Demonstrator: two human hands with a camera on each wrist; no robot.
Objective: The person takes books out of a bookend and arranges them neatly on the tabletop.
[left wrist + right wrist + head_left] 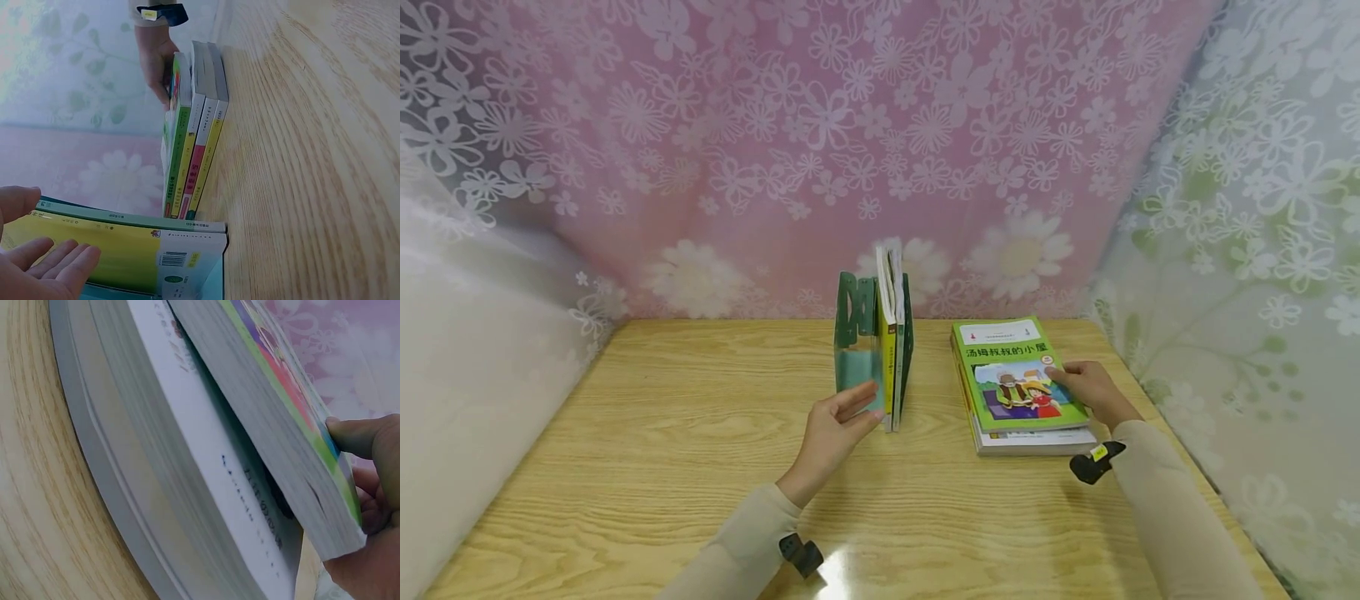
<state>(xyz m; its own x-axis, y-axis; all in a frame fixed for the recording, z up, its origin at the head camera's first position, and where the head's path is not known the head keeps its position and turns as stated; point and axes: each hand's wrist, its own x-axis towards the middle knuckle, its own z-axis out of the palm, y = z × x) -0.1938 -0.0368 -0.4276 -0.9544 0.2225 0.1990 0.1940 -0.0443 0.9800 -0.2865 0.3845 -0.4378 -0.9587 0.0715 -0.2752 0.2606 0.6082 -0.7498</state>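
My right hand (1096, 390) pinches the right edge of a green picture-covered book (1013, 354), thumb on the cover and fingers curled under it. In the right wrist view this book (269, 406) is tilted up, a gap showing between it and the white-covered book (206, 444) beneath. My left hand (832, 437) holds nothing; its fingers are extended beside a yellow-spined book (889, 358). That book and a pale green-spined one (131, 215) stand upright in a green bookend (846, 321), on its right side.
Several books (200, 125) lie stacked under the green one on the wooden table (700, 400). A flowered pink curtain (760, 167) hangs behind, and a pale flowered curtain (1247, 275) borders the right side. Each sleeve carries a black wrist device (801, 554).
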